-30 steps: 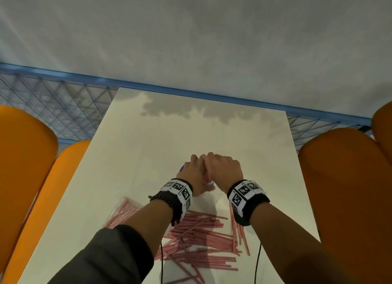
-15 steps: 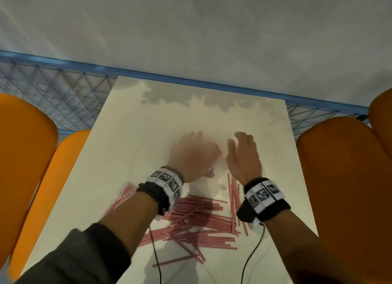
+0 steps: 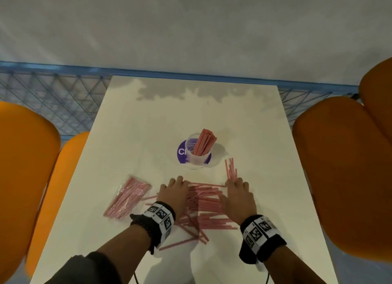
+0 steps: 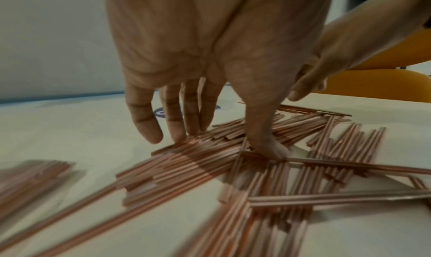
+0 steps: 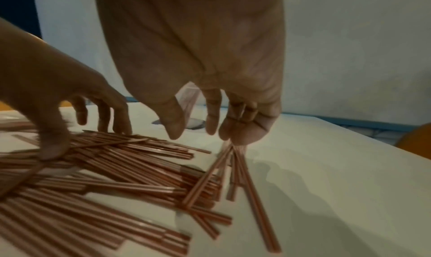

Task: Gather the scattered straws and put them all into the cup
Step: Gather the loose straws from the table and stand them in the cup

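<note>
A clear cup (image 3: 198,156) with a purple label stands mid-table and holds a leaning bundle of red-striped straws (image 3: 204,143). Nearer to me lies a loose heap of the same scattered straws (image 3: 209,208). My left hand (image 3: 174,189) lies on the heap's left side with spread fingers (image 4: 175,130), the thumb pressing down on the straws (image 4: 210,161). My right hand (image 3: 237,193) hovers over the heap's right side, fingers (image 5: 242,130) relaxed and touching a small fan of straws (image 5: 235,169). Neither hand holds anything.
A clear bag of straws (image 3: 127,196) lies left of the heap. A few straws (image 3: 231,168) lie between my right hand and the cup. Orange chairs (image 3: 343,173) flank the white table (image 3: 137,124) on both sides, and a blue rail runs behind it.
Both hands left the cup, separated and came back toward me onto the straw heap. The cup now stands uncovered with the bundle in it.
</note>
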Available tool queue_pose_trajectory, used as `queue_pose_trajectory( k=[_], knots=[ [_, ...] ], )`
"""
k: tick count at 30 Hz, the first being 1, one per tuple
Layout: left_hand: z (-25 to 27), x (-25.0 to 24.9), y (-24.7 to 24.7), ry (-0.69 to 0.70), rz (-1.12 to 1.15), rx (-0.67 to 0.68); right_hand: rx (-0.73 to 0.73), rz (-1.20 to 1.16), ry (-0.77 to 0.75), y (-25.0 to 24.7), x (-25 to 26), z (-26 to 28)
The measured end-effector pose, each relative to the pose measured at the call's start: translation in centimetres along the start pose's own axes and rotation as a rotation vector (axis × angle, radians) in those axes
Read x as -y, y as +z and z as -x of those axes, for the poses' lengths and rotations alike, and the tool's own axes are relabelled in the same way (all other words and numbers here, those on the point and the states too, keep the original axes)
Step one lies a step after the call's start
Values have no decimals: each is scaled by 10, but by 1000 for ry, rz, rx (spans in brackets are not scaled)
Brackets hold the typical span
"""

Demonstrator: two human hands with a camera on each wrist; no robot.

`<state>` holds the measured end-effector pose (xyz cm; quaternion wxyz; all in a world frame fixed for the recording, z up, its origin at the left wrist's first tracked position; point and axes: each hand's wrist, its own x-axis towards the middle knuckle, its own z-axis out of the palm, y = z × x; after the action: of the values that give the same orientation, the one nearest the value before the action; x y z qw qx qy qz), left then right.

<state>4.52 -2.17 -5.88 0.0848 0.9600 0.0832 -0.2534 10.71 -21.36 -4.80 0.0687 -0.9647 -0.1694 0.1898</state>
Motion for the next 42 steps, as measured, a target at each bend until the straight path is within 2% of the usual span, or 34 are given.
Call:
queue_pose_trajectory(
  k=[4,11,14,17,21,27,31,34,36,42],
  knots=[
    [1,-3,4,11,26,-14,12,-68,-82,4,6,6],
    [-12,1,-2,25,73,62,20,-119,-164,9,10,6],
    [-15,9,-11,52,127,82,9,-54,-209,10,20,3],
    [-16,22,-17,18,214,93,15,55,-258,10,35,-1],
    [-12,35,-17,-18,222,164,124,215,-319,15,48,-8],
    [-5,49,-20,10,240,184,60,165,-273,17,55,-17],
    [-3,50,-36,0,292,213,204,141,-289,10,49,-24],
    [-1,51,-43,-41,336,247,189,217,-360,10,42,-21],
    [0,54,-45,-63,375,271,179,183,-384,10,40,-22],
    [15,61,-47,-18,576,223,250,97,-345,-7,47,-27]
  ],
)
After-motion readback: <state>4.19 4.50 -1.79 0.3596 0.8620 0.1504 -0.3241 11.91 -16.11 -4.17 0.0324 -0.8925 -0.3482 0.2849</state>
